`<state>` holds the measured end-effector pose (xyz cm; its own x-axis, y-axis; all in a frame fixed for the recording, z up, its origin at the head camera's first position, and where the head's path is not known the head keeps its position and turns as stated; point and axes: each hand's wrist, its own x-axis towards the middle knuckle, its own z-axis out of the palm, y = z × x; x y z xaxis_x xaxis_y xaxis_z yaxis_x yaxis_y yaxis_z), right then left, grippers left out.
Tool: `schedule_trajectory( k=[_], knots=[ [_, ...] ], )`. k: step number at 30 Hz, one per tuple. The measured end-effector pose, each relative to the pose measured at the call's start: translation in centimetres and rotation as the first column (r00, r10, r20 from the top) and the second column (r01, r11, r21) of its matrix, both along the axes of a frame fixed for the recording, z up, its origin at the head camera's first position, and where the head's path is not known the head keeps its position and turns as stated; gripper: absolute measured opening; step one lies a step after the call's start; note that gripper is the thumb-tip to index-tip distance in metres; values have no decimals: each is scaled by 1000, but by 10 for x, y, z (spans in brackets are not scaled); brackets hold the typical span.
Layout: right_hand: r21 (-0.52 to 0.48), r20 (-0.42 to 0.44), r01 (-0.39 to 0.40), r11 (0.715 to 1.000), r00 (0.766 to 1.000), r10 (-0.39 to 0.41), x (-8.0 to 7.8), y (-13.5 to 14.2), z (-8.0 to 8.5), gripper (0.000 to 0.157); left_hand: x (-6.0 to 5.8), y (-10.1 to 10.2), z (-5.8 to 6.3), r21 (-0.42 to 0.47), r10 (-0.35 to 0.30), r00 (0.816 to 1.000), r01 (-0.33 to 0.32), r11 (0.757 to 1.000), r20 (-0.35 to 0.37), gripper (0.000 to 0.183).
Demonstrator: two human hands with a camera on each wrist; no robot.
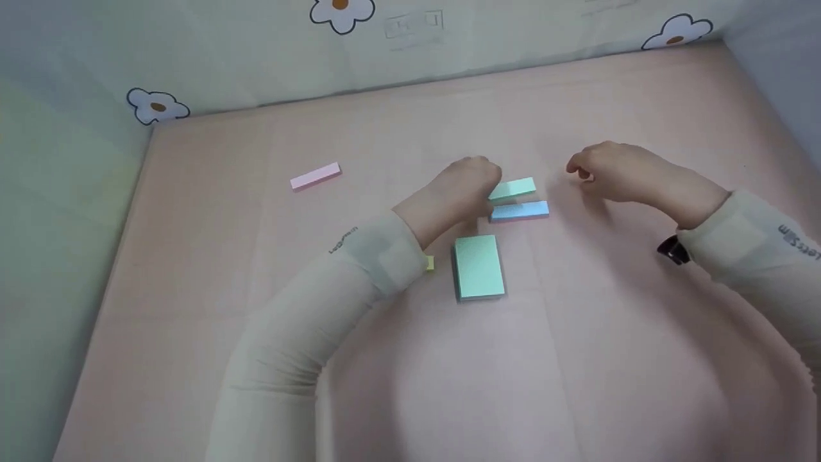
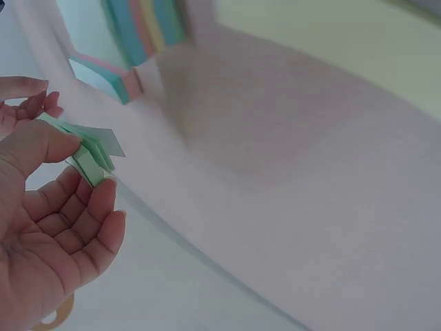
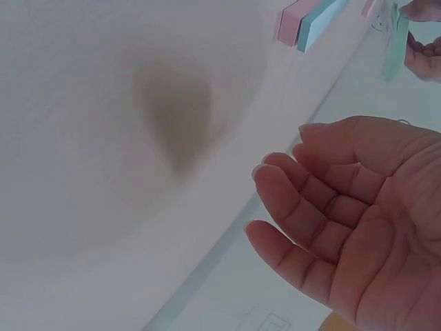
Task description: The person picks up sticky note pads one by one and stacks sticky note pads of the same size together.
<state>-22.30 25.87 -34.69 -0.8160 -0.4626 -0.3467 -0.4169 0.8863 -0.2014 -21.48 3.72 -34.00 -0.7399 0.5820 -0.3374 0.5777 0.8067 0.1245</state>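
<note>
My left hand [image 1: 457,190] pinches a narrow pad of green sticky notes [image 2: 91,157] between thumb and fingers, its sheets slightly fanned at the end. Just below that pad in the head view lies a blue strip pad [image 1: 521,210] with a pink layer under it. My right hand [image 1: 625,172] hovers to the right of both pads, its fingers loosely bent. In the right wrist view its palm [image 3: 375,227] holds nothing. A thicker block of sticky notes with a green top [image 1: 480,266] lies nearer me, below the left hand.
A pink strip pad [image 1: 315,176] lies at the left on the pinkish table cover [image 1: 192,256]. Part of a small yellow pad [image 1: 430,262] peeks out beside my left sleeve. Behind the table hangs a pale cloth with flower prints [image 1: 157,106].
</note>
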Motion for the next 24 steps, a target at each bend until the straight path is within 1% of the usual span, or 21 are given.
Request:
schedule_trajectory(
  k=[3, 5, 9, 17, 24],
  knots=[
    [11, 3, 9, 1000, 1000, -9, 0, 3, 0, 30, -3, 13, -4, -10, -25, 1000, 25, 1000, 18, 13],
    [10, 2, 12, 1000, 1000, -12, 1, 5, 0, 30, -4, 19, -8, -11, -46, 998, 46, 999, 34, 9],
    [-5, 11, 21, 1000, 1000, -21, 2, 7, -2, 30, -3, 28, -14, -19, -81, 996, 82, 996, 49, 13],
    [6, 27, 31, 1000, 999, -31, 3, 8, -3, 30, 1, 26, -13, -39, -96, 995, 97, 995, 31, 16],
    [15, 38, 41, 999, 998, -41, 3, 8, -5, 31, 2, 23, -15, -45, -79, 996, 81, 996, 43, 21]
  ],
)
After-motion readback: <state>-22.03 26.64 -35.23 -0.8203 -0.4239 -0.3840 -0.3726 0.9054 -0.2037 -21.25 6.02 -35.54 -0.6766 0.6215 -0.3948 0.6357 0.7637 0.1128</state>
